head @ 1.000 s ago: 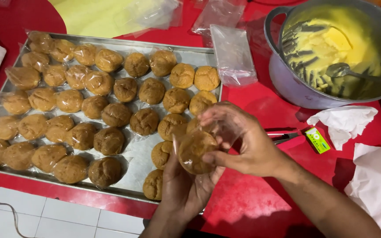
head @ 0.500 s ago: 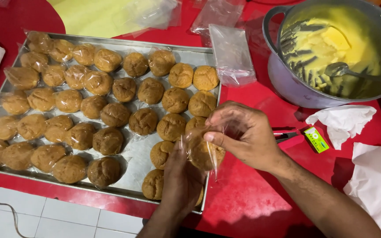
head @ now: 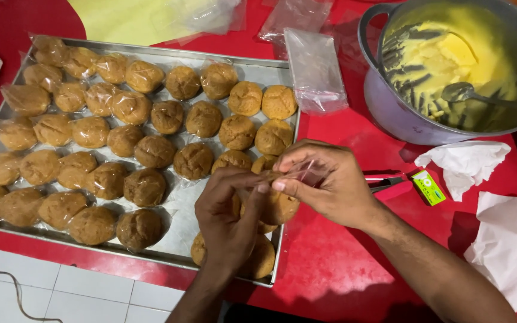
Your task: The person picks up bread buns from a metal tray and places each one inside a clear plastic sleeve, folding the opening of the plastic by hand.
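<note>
- My left hand (head: 228,215) and right hand (head: 324,182) are together over the near right corner of the baking tray (head: 181,60), fingertips meeting.
- Between them: one round brown bun (head: 279,206) inside a thin clear plastic bag (head: 306,170). Bun hangs just under my right palm; the bag's open end is pinched and drawn up between the thumb and fingers of both hands. Both hands clamped on the bag film, not on the bun itself, so the crust is kept from bare skin.
- Held above the tray rather than over the tabletop (head: 330,269), presumably so crumbs or a dropped bun land on metal.
- Tray left of and beyond my hands: rows of buns. Those at the far left, e.g. wrapped bun (head: 94,131), show a glossy film; those nearest my hands, e.g. bare bun (head: 237,131), look matte, no film visible. A few more buns sit partly hidden under my hands.
- Spare clear bags (head: 315,72) lie just beyond my right hand, at the tray's edge, within easy reach.
- Further right: grey pot (head: 390,113) of yellow cream with a spoon (head: 468,93) resting in it; crumpled white tissue (head: 462,164); small green box (head: 429,186) on the red tabletop.
</note>
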